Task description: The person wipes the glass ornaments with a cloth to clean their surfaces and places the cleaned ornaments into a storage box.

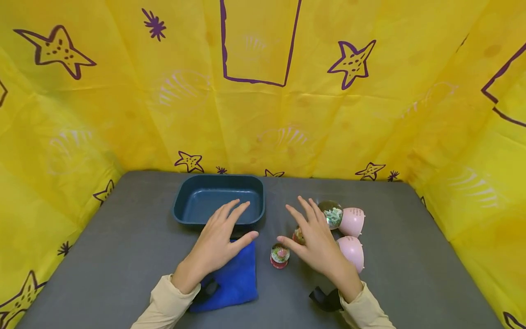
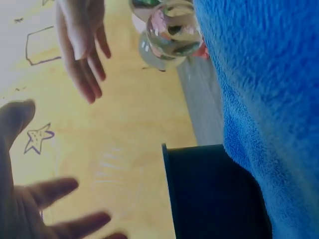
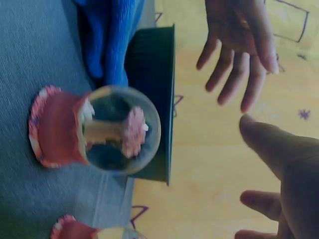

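My left hand [image 1: 218, 240] is held over the blue cloth [image 1: 240, 283] and the near edge of the dark teal tray [image 1: 201, 201], fingers spread, nothing in it. The right hand [image 1: 318, 244] hovers with spread fingers, also holding nothing. Just left of it stands a small snow globe [image 1: 280, 256] on a red base; the right wrist view shows a pink tree inside its glass ball [image 3: 133, 132]. Another small globe [image 1: 298, 235] is partly hidden by the right fingers. Beyond them lies a larger snow globe [image 1: 333, 215] with a pink base [image 1: 352, 222].
A second pink base [image 1: 352, 252] lies behind the right hand, which hides part of it. Yellow cloth walls [image 1: 255, 119] with drawn starfish border the grey table [image 1: 394, 256] at the back and sides. A black strap [image 1: 324, 299] is at the right wrist.
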{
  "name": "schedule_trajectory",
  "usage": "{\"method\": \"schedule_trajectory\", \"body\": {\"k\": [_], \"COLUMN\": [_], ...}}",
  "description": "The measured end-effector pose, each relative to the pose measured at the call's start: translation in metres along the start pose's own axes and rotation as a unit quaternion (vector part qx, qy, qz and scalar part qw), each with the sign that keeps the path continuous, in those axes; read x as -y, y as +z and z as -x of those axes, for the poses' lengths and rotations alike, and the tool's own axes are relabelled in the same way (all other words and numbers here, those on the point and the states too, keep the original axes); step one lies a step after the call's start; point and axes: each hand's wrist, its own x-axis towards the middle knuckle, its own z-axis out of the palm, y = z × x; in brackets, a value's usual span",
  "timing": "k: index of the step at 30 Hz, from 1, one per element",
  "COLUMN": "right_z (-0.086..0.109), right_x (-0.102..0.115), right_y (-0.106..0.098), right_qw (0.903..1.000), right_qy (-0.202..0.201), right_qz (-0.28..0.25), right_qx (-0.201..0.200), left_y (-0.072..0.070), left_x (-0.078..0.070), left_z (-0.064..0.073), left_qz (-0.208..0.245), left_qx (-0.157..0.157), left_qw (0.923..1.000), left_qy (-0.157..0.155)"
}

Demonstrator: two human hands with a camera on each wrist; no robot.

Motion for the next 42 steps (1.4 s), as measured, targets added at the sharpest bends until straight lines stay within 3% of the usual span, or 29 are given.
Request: {"method": "schedule_trajectory", "body": {"k": [7,12,20,29,36,42], "right_z": [0.013,0.017,0.018,0.019,0.020,0.021], "right_x": [0.008,0.010,0.009,-0.001,-0.006,-0.009], "right_y": [0.005,0.012,0.023,0.034,0.040,0.049], "right_qw": [0.9958,0.9893,0.9840,0.9753,0.9690,0.9803], "right_qy": [-0.003,-0.004,-0.010,-0.007,0.002,-0.021], "right_qz": [-0.086,-0.136,-0.157,-0.170,-0.162,-0.131], "right_qx": [0.032,0.052,0.084,0.141,0.187,0.146], "left_y": [0.000,0.000,-0.002,0.000,0.003,0.008], "left_x": [0.003,0.008,0.016,0.022,0.022,0.026], "left_z": [0.011,0.014,0.016,0.015,0.016,0.016], "left_qz": [0.040,0.045,0.052,0.051,0.038,0.020], "left_qx": [0.076,0.137,0.205,0.282,0.312,0.298], "left_qw": [0.9956,0.9893,0.9769,0.9579,0.9495,0.9544], "left_qy": [0.035,0.023,0.029,0.013,-0.002,0.005]}}
